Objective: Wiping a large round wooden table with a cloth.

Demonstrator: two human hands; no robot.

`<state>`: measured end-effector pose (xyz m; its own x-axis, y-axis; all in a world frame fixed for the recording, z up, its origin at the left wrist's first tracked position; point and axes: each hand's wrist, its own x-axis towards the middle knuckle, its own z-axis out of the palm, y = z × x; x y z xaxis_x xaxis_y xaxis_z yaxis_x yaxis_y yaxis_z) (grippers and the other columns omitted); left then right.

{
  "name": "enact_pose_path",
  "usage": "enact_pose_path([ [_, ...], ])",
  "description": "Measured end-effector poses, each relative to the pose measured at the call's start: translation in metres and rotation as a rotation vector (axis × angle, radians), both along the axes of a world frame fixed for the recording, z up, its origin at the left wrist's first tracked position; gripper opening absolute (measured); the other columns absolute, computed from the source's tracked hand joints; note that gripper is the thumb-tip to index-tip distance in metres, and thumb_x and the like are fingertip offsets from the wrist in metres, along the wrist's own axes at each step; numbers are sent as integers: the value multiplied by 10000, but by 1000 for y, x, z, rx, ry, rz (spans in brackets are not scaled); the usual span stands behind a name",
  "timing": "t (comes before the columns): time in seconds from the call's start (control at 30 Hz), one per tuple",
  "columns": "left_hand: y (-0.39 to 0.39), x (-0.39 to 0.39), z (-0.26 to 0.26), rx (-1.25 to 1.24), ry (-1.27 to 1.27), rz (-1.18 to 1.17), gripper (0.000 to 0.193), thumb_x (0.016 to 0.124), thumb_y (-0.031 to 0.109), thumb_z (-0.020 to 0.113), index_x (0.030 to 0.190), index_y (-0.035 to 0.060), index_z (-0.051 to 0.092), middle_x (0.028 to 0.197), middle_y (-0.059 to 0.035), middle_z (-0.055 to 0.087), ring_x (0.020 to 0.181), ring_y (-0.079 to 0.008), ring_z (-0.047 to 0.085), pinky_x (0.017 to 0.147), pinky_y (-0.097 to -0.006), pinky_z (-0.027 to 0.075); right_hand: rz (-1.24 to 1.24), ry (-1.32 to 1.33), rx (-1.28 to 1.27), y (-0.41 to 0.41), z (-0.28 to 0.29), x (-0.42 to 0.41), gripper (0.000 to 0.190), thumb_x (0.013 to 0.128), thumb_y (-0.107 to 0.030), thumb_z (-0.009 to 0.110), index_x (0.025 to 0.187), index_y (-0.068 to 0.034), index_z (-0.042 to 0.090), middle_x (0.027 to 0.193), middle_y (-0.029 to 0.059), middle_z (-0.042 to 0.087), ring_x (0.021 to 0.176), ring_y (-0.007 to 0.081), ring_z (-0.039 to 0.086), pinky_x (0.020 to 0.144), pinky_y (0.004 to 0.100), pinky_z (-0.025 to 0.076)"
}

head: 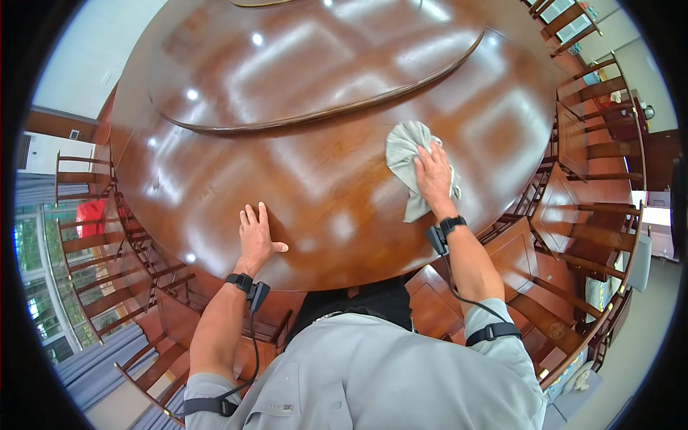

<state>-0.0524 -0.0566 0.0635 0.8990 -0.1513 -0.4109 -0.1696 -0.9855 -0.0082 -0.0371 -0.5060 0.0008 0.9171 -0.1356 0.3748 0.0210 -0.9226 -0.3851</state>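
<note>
A large round table of glossy brown wood (322, 231) spreads out before me. On its right part my right hand (434, 174) presses a crumpled light grey cloth (403, 153) against the top, fingers over the fabric. A faintly streaked patch shows on the wood just left of the cloth. My left hand (256, 236) lies on the tabletop near the front left edge, thumb spread out, holding nothing. Beyond both hands a raised round wooden turntable (301, 70) sits on the table, its dark rim curving across the view.
Wooden chairs with slatted backs surround the table, such as one on the right (559, 279) and one on the left (102, 298). A red item (90, 217) is by the left chairs, near a window with grey-blue curtains (107, 360). Cables run along both my forearms from wrist-worn devices.
</note>
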Motion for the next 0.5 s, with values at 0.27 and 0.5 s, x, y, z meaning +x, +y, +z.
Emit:
enact_pose_path([
  [0.27,1,-1,-1,-21,-7,-25,1360,510,439,973,1553,-22,231,1526,-370,285,1399,-515,325,1063,-563,438,-157,68,33,15,-2,-107,359,915,-142,664,1254,-25,644,1373,286,532,1311,446,477,1104,498,404],
  [0.5,-5,2,0,-1,2,-42,1342,535,470,961,1551,-22,235,1508,-357,309,1398,-508,332,1033,-557,471,-78,98,80,82,3,-159,367,895,-135,680,1242,-23,639,1364,274,524,1308,446,470,1113,515,388],
])
